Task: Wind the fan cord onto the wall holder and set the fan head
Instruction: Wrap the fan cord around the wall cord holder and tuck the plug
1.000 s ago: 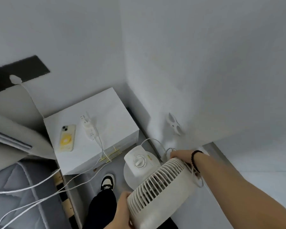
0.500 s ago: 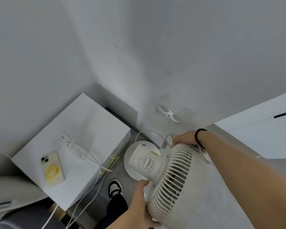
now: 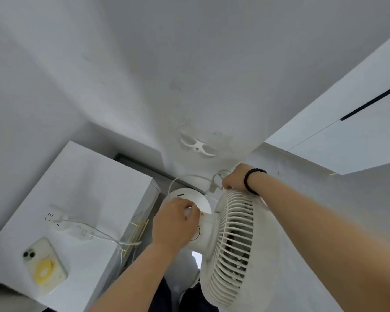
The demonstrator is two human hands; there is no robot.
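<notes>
- We grip the fan's motor housing [image 3: 204,230] with our left hand [image 3: 175,222], fingers curled over its top beside the round control dial [image 3: 196,233].
- Our right hand [image 3: 233,178] pinches a loop of the white fan cord [image 3: 216,177] just above the grille of the fan head [image 3: 231,248], below the four-pronged wall holder [image 3: 197,147].
- The holder is bare; no cord is wound on it yet, so winding appears to be the step in hand.
- We judge it best to steady the head with the left hand while the right lifts the loop to the prongs.
- Slack should be kept short, as a tug could tip the fan off its round base [image 3: 188,199].
- A phone [image 3: 44,265] and power strip [image 3: 70,227] lie on the white worktop [image 3: 95,176], well apart.
</notes>
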